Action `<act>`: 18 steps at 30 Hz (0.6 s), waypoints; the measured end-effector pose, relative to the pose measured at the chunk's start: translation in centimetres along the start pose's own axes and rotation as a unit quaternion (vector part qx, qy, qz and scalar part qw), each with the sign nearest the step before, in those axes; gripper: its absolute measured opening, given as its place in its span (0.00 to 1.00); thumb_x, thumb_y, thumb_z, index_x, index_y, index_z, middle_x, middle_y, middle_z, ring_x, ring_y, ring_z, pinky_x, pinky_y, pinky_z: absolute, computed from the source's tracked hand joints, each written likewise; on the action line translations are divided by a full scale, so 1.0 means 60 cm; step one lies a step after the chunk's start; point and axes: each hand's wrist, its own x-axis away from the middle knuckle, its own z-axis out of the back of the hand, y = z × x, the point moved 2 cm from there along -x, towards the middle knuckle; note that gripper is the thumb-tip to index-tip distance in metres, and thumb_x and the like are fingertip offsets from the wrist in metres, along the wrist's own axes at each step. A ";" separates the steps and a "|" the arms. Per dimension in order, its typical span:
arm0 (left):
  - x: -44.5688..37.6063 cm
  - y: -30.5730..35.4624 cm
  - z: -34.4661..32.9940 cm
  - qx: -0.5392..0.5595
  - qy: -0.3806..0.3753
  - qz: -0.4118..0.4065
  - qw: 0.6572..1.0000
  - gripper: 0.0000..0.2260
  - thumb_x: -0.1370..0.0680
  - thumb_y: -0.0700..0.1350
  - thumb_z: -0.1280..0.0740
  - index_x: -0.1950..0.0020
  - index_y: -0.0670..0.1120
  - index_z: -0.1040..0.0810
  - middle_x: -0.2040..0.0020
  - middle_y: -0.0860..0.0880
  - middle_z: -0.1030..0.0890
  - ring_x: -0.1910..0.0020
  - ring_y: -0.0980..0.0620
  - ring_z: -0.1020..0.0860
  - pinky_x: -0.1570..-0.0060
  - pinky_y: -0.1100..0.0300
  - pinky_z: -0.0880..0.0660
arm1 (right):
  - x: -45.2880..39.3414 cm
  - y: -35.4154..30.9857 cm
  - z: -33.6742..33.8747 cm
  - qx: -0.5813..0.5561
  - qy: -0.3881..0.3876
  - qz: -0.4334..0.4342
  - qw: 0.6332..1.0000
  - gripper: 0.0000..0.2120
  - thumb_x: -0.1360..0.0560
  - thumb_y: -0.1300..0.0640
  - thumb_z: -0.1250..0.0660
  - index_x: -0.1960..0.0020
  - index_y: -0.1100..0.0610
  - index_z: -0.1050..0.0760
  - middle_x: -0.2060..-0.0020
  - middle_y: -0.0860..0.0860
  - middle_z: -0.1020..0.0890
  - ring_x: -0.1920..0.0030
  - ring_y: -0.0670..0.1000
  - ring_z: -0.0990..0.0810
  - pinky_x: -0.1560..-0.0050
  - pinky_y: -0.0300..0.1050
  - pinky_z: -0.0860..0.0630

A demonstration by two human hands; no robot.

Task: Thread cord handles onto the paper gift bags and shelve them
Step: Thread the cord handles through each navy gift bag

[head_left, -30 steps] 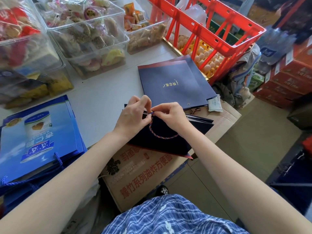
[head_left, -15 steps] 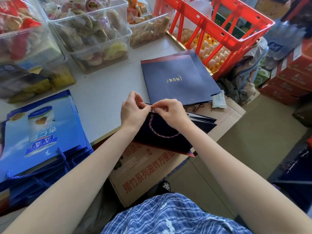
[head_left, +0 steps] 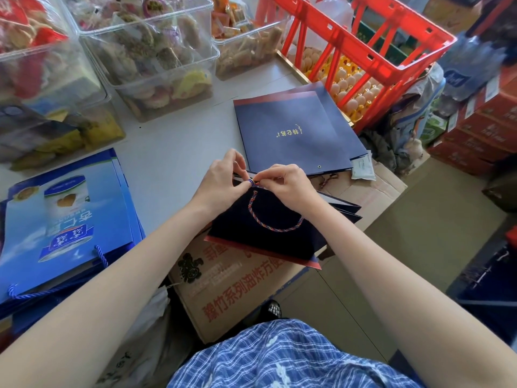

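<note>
A flat dark navy paper bag (head_left: 268,239) with a red bottom strip lies over the table edge and a cardboard box. A twisted red-and-blue cord (head_left: 275,228) loops across its face. My left hand (head_left: 221,182) and my right hand (head_left: 288,183) meet at the bag's top edge, both pinching the cord's end there. Beyond them a stack of navy bags (head_left: 296,133) with gold lettering lies flat, an eyelet visible near its corner.
Light-blue printed bags (head_left: 64,217) with blue cord handles are stacked at the left. Clear snack bins (head_left: 151,54) line the back of the white table (head_left: 173,144). A red crate (head_left: 363,51) stands over egg trays at the right. A cardboard box (head_left: 237,284) sits below.
Both hands stay at the bag's top edge, working the cord end; the fingers have shifted slightly. The cord loop hangs a little longer on the bag face.
</note>
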 end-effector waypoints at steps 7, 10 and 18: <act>-0.004 -0.016 0.005 0.108 -0.019 0.081 0.991 0.14 0.28 0.39 0.29 0.56 0.51 0.34 0.59 0.53 0.19 0.65 0.58 0.25 0.59 0.67 0.29 | -0.008 0.003 0.006 -0.001 -0.032 0.004 0.999 0.06 0.27 0.65 0.32 0.53 0.60 0.16 0.60 0.53 0.17 0.57 0.55 0.20 0.54 0.45 0.27; -0.004 -0.018 0.013 0.111 -0.036 0.087 0.989 0.15 0.29 0.40 0.27 0.57 0.50 0.33 0.60 0.53 0.18 0.67 0.59 0.24 0.60 0.67 0.29 | -0.010 0.002 0.007 -0.007 -0.052 0.008 0.999 0.06 0.26 0.64 0.32 0.52 0.60 0.16 0.61 0.51 0.19 0.57 0.54 0.21 0.54 0.44 0.27; -0.006 -0.018 0.024 0.125 -0.063 0.106 0.985 0.14 0.30 0.40 0.26 0.55 0.49 0.31 0.61 0.52 0.17 0.63 0.52 0.24 0.57 0.60 0.30 | -0.024 0.000 0.017 -0.027 -0.123 -0.009 0.992 0.08 0.26 0.66 0.32 0.51 0.59 0.17 0.64 0.49 0.21 0.60 0.52 0.24 0.50 0.49 0.27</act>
